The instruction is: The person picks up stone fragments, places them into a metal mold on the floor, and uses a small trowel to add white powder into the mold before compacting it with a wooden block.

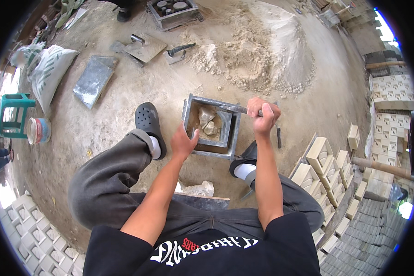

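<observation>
Between my feet sits a square grey metal mould [234,138], with a smaller metal frame inside it. Crumpled clear plastic or a pale lump [207,120] lies in the middle over brown sandy material. My left hand [184,141] grips the mould's left wall, thumb on the inner side, other fingers mostly hidden. Over the far right corner, my right hand [263,115] is wrapped round a narrow metal bar-like tool [234,109]. Its thin end reaches leftward across the mould's far edge; its exact kind is unclear.
Pale sand [280,46] is heaped beyond the mould. A trowel [145,47], a small dark-handled tool [181,49], a metal plate [95,80] and another mould [174,14] lie farther off. Cast blocks [324,161] stand at right, a green stool [14,115] and tub [38,130] at left.
</observation>
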Demonstrator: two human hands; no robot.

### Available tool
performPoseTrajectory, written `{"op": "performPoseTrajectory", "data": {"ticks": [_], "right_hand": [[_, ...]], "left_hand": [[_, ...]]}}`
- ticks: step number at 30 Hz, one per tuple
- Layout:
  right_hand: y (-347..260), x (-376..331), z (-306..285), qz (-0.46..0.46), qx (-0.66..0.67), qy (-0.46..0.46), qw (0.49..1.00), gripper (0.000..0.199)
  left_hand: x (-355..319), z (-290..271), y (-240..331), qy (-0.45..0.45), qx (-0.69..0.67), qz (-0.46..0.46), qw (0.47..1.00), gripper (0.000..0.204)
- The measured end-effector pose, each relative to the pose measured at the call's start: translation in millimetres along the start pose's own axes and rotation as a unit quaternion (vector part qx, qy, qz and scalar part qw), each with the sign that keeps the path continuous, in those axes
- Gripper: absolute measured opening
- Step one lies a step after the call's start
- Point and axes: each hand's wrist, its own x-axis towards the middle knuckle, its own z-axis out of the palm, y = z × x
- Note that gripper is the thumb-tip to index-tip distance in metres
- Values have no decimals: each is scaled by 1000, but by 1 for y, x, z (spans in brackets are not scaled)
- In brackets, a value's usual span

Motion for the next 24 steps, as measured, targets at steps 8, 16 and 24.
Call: {"op": "performPoseTrajectory", "data": {"ticks": [8, 16, 24], "right_hand": [[0, 13, -4, 23, 17, -22, 999, 42], [-2, 9, -4, 27, -17, -68, 997, 43], [-2, 17, -9, 17, -4, -79, 997, 46]], "left_hand": [[-5, 0, 1, 8, 11, 5, 1000, 70], [-9, 0, 1, 1, 18, 5, 1000, 71], [-3, 4, -3, 9, 20, -1, 1000, 69]]}}
